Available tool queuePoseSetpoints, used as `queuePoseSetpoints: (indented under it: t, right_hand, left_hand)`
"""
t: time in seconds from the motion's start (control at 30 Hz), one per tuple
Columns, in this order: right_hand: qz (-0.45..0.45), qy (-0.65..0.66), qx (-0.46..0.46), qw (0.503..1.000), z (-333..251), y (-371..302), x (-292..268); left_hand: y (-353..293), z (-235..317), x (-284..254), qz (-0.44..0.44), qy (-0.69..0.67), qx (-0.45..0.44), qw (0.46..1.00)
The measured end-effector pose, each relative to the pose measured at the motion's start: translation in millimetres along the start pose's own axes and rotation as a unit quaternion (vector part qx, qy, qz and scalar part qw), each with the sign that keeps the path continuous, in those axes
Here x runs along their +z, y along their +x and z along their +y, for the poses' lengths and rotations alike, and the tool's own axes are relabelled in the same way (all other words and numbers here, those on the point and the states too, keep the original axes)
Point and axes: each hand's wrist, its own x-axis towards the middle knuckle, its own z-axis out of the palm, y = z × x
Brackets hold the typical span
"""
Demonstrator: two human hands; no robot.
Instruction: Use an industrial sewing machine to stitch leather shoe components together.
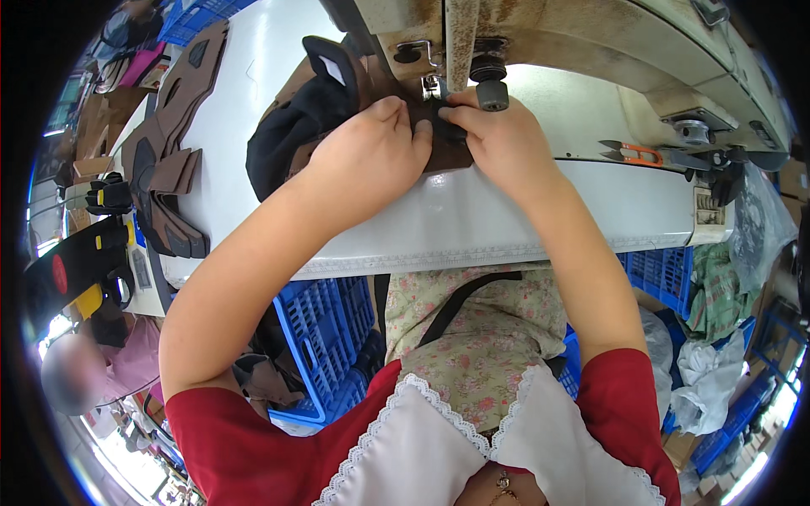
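A brown and black sewn piece (pixel 295 126), with dark cloth bunched at its left, lies under the sewing machine (pixel 574 42). Beside the presser foot (pixel 431 88), my left hand (pixel 375 143) presses down on the piece, fingers curled together and gripping it. Just right of the needle area, my right hand (pixel 506 139) pinches the edge of the same piece between thumb and fingers. A small white label (pixel 332 70) shows on a raised dark flap at the far side. The needle tip and the stitching are too small or covered to make out.
Brown cut pieces (pixel 164 152) lie stacked along the table's left side. Orange-handled thread snips (pixel 633 154) rest at the right by the machine base. Blue crates (pixel 325 337) stand beneath the white table (pixel 498 240). A person (pixel 126 371) sits farther left.
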Motion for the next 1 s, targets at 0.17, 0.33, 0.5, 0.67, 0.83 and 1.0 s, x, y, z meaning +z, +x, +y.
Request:
queuePoseSetpoints:
  t: [0.17, 0.33, 0.5, 0.67, 0.83, 1.0]
  right_hand:
    - [0.018, -0.016, -0.022, 0.999, 3.2, 4.3, -0.1]
    - [-0.003, -0.03, -0.039, 0.999, 4.1, 1.7, -5.2]
    - [-0.011, 0.001, -0.038, 0.999, 9.4, -1.0, -9.2]
    - [-0.01, -0.001, -0.053, 0.999, 13.6, 0.5, -8.0]
    - [-0.005, -0.01, -0.048, 0.999, 10.1, 0.0, -7.1]
    - [-0.041, -0.018, -0.037, 0.998, 8.6, 0.4, -9.4]
  left_hand:
    - [1.9, -1.7, 1.3, -0.011, -0.004, -0.003, 1.0]
    - [0.8, -1.4, 2.4, -0.003, -0.002, -0.008, 1.0]
    - [-0.9, -2.6, 4.1, -0.008, -0.031, -0.004, 0.999]
    - [-3.1, -2.3, 7.3, 0.015, -0.006, 0.015, 1.0]
    - [-3.1, -0.7, 9.9, 0.022, 0.008, 0.024, 0.999]
    - [-2.3, -0.3, 10.5, 0.051, 0.019, 0.017, 0.998]
